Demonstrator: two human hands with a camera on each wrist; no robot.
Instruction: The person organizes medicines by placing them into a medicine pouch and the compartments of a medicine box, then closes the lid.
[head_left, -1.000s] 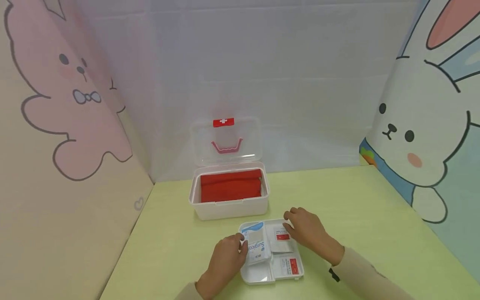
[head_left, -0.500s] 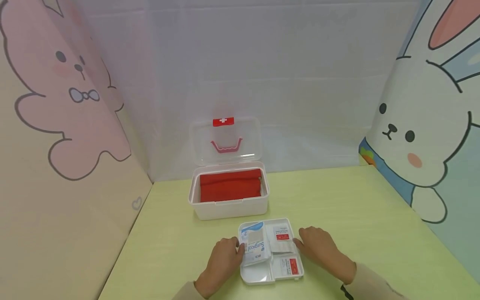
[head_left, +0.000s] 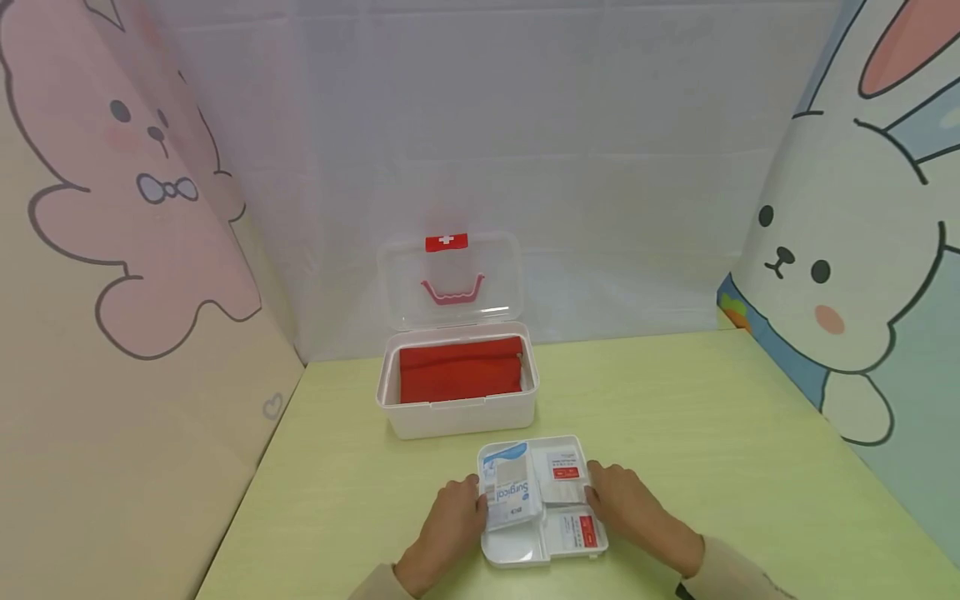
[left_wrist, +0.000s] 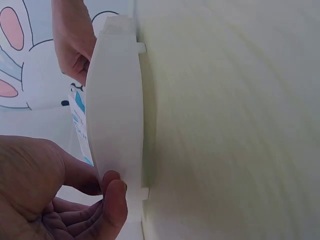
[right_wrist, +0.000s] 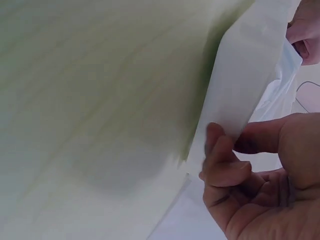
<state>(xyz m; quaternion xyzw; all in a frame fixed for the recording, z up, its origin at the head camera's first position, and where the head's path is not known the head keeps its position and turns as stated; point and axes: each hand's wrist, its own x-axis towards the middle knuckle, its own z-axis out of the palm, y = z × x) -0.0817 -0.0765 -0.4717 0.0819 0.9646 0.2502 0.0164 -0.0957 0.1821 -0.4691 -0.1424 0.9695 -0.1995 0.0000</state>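
A white divided tray [head_left: 517, 548] is on the table near the front, between my two hands. My left hand [head_left: 450, 523] pinches its left edge, and in the left wrist view the fingertips [left_wrist: 116, 200] bend against the tray's outer wall [left_wrist: 116, 100]. On the opposite side my right hand [head_left: 632, 512] grips the right edge, thumb over the rim and curled fingers [right_wrist: 225, 167] against the wall. Lying in the tray are a blue-and-white packet marked "Surgical" [head_left: 512, 493] and two white packets with red labels, an upper one [head_left: 564, 483] and a lower one [head_left: 579, 531].
Behind the tray stands a white box [head_left: 461, 418] with its clear lid [head_left: 452, 279] raised against the back sheet. Inside it lies a red cloth-like pouch [head_left: 460, 379]. Printed walls close the table [head_left: 675, 392] on the left and right.
My right hand has come down from the tray's upper right corner to its right edge and closed on it. The left hand has shifted off the Surgical packet to the left edge.
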